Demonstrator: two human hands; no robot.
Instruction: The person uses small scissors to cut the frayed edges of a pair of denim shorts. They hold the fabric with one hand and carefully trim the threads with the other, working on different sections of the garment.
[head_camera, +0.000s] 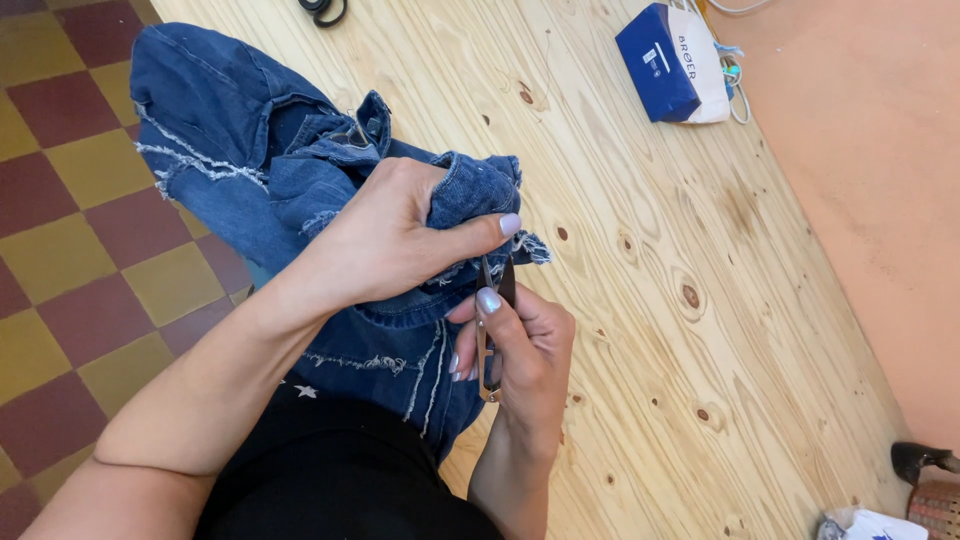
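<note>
A blue denim garment (230, 150) with frayed pale seams lies bunched over the left edge of a pale wooden table (640, 300) and hangs down toward my lap. My left hand (400, 240) grips a folded frayed edge of the denim, thumb stretched to the right. Just below it, my right hand (520, 350) holds small metal thread snips (490, 320), their tips pointing up at the frayed edge under my left thumb.
A blue and white box (675, 62) with cords beside it sits at the far side of the table. Black scissor handles (322, 10) show at the top edge. A peach wall runs along the right. Red and yellow checkered floor tiles (70, 250) lie to the left.
</note>
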